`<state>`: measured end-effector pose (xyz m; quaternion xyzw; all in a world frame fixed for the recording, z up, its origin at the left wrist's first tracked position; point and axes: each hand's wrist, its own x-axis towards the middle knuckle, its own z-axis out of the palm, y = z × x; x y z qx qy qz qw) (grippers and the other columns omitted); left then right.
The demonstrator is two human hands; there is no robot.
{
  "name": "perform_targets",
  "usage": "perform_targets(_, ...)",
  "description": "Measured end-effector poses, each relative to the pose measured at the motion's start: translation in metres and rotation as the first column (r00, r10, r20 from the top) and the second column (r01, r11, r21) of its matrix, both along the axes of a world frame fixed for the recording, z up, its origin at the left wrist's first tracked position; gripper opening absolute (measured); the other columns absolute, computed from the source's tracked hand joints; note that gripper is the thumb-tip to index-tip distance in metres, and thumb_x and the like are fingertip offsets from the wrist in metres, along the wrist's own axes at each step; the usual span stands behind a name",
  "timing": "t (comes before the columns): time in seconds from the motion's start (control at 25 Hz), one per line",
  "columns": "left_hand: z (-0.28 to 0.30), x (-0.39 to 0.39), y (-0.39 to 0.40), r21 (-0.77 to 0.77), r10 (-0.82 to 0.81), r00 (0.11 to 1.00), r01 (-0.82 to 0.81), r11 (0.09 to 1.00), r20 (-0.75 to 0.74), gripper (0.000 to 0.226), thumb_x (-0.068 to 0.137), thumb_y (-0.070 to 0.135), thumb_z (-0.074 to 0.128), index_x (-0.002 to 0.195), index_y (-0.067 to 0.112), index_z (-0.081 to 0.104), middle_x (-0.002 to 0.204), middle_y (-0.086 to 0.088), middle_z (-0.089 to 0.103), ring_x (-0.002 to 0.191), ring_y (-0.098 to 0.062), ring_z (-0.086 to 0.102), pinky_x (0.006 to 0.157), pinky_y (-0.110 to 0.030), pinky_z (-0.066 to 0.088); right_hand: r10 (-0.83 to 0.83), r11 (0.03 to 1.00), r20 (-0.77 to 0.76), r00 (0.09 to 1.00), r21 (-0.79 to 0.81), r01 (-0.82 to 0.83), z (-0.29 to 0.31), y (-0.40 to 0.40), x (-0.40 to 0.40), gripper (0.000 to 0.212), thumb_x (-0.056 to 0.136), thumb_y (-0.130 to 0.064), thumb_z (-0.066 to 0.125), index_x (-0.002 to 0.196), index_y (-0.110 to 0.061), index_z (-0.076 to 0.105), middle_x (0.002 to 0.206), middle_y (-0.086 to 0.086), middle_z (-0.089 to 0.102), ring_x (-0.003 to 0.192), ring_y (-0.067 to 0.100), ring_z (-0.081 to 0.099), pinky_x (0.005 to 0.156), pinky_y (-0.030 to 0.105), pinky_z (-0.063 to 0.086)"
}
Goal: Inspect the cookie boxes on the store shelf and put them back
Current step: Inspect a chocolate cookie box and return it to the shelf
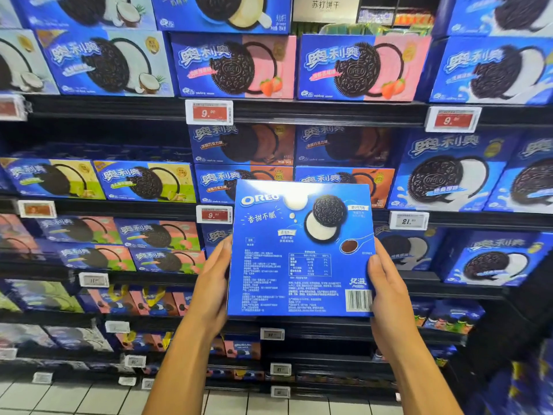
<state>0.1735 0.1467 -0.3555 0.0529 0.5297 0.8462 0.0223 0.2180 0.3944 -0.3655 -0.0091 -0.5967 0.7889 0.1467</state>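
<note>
Two-handed grip on one blue cookie box [300,250], held upright in front of the store shelf [299,110], back panel toward the camera. Left hand [214,280] clasps the box's left edge, thumb on the printed back, fingers hidden behind. Right hand [386,283] clasps the right edge the same way, thumb lying just beside the barcode [358,300]. Both hands hold the lower half of the box; nothing supports it from below.

Step in hand, as I judge it: reading the back panel. Notes for doing it well:
- Keep the thumbs at the edges. The fine text and nutrition table sit between the two grips and are unobscured now; the right thumb should not slide inward over the barcode.
- Hold the panel square to the eyes. The top edge looks tipped slightly away.
- Turn the box over between the grips to check the front before returning it.

Beyond the grip: directly behind the box's top edge sit chocolate boxes [244,182], partly covered by it. A price tag [214,215] hangs just left of the box. Above those, strawberry boxes [233,67]. I cannot tell which slot this box belongs in; match the front artwork first.
</note>
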Motion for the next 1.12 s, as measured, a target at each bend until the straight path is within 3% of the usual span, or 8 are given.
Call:
perform_targets(0.2, 0.013, 0.001, 0.003, -0.03, 0.024, 0.995, -0.027, 0.999, -0.094, 0.027, 0.1, 0.037, 0.048, 0.114, 0.028, 0.069, 0.116, -0.005, 0.073, 0.104, -0.023, 0.071, 0.077, -0.038, 0.062, 0.012, 1.0, 0.028, 1.0, 0.003, -0.012, 0.006, 0.006, -0.005, 0.041, 0.096, -0.044, 0.047, 0.136, -0.044, 0.053, 0.121, -0.004, 0.074, 0.105, 0.017, 0.073, 0.068, 0.028, 0.061)
perform_targets(0.44, 0.026, -0.005, 0.015, -0.035, 0.004, 0.998, -0.006, 0.999, -0.06, 0.025, 0.102, 0.033, 0.051, 0.12, 0.024, 0.066, 0.118, -0.006, 0.072, 0.103, -0.024, 0.072, 0.072, -0.037, 0.062, -0.014, 0.999, -0.015, 1.0, -0.041, 0.013, 0.019, 0.02, -0.006, 0.048, 0.096, -0.039, 0.052, 0.143, -0.035, 0.051, 0.132, -0.001, 0.068, 0.116, 0.024, 0.068, 0.085, 0.043, 0.061)
perform_targets(0.64, 0.031, -0.011, 0.033, -0.01, -0.032, 0.999, 0.031, 0.999, -0.035, 0.03, 0.088, 0.042, 0.062, 0.115, 0.03, 0.07, 0.118, -0.007, 0.072, 0.105, -0.026, 0.071, 0.077, -0.043, 0.061, -0.007, 0.999, -0.022, 1.0, -0.051, 0.006, 0.033, 0.041, -0.001, 0.039, 0.09, -0.044, 0.06, 0.13, -0.046, 0.06, 0.126, -0.002, 0.071, 0.106, 0.021, 0.073, 0.071, 0.034, 0.063)
perform_targets(0.8, 0.029, -0.012, 0.053, 0.105, -0.034, 0.998, 0.029, 0.994, 0.048, 0.025, 0.083, 0.036, 0.064, 0.104, 0.03, 0.076, 0.106, -0.005, 0.075, 0.09, -0.023, 0.075, 0.066, -0.041, 0.062, 0.064, 0.983, -0.094, 0.994, -0.163, -0.079, 0.04, 0.061, 0.0, 0.044, 0.092, -0.047, 0.056, 0.135, -0.038, 0.059, 0.133, 0.001, 0.067, 0.116, 0.023, 0.068, 0.084, 0.04, 0.061)
perform_targets(0.92, 0.028, -0.013, 0.073, 0.168, -0.06, 0.995, 0.045, 0.985, 0.083, 0.024, 0.085, 0.034, 0.061, 0.103, 0.027, 0.077, 0.104, -0.006, 0.076, 0.089, -0.025, 0.075, 0.065, -0.041, 0.062, 0.153, 0.935, -0.017, 0.988, -0.322, -0.15, 0.045, 0.07, 0.003, 0.047, 0.085, -0.048, 0.069, 0.127, -0.028, 0.067, 0.127, 0.006, 0.071, 0.109, 0.024, 0.071, 0.079, 0.042, 0.062)
perform_targets(1.0, 0.03, -0.014, 0.087, 0.142, -0.044, 0.994, 0.029, 0.989, 0.104, 0.025, 0.086, 0.034, 0.063, 0.104, 0.025, 0.075, 0.106, -0.008, 0.076, 0.089, -0.026, 0.074, 0.066, -0.043, 0.062, 0.217, 0.916, 0.079, 0.973, -0.36, -0.175, 0.049, 0.077, 0.007, 0.051, 0.076, -0.058, 0.073, 0.112, -0.022, 0.077, 0.115, 0.006, 0.076, 0.101, 0.024, 0.074, 0.072, 0.039, 0.062)
perform_targets(1.12, 0.034, -0.018, 0.103, -0.055, 0.037, 0.989, -0.029, 0.998, 0.141, 0.023, 0.092, 0.027, 0.065, 0.112, 0.017, 0.068, 0.11, -0.013, 0.074, 0.089, -0.028, 0.073, 0.07, -0.043, 0.061, 0.173, 0.941, 0.12, 0.977, -0.314, -0.128, 0.055, 0.089, 0.015, 0.046, 0.084, -0.056, 0.052, 0.102, -0.025, 0.081, 0.11, 0.005, 0.077, 0.096, 0.022, 0.076, 0.064, 0.034, 0.062)
